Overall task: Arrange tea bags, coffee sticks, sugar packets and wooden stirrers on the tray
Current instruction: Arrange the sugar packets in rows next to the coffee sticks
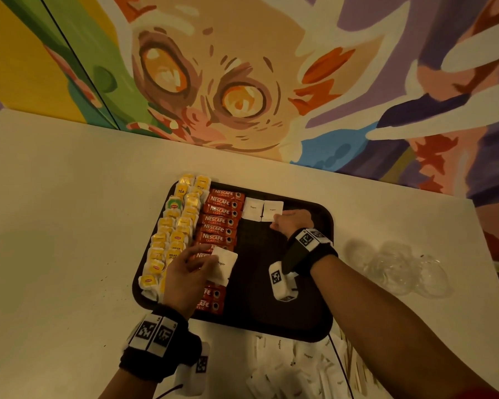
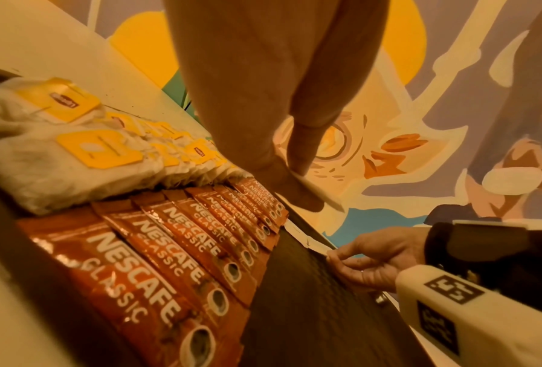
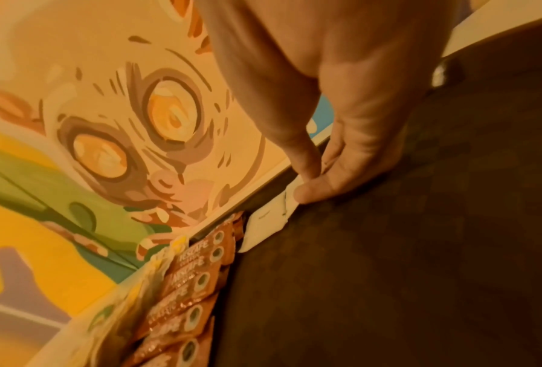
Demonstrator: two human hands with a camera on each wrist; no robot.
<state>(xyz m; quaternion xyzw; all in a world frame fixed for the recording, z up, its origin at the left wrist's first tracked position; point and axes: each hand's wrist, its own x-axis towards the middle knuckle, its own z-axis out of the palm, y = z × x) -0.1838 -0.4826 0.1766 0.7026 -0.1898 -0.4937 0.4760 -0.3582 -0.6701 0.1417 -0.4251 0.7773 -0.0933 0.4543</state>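
Observation:
A dark tray (image 1: 314, 318) lies on the white table. Yellow-tagged tea bags (image 1: 170, 234) fill its left side, and red coffee sticks (image 1: 218, 223) run in a column beside them. Two white sugar packets (image 1: 252, 208) lie side by side at the tray's far edge. My right hand (image 1: 280, 223) pinches the near right corner of the right-hand sugar packet (image 3: 291, 196) against the tray. My left hand (image 1: 202, 263) holds another white sugar packet (image 1: 224, 266) above the coffee sticks, pinched between thumb and fingers (image 2: 294, 188).
A loose heap of sugar packets (image 1: 300, 367) lies on the table in front of the tray, with pale wooden stirrers (image 1: 357, 375) at its right. Clear plastic cups (image 1: 401, 266) lie right of the tray. The painted wall (image 1: 242, 82) rises behind the table.

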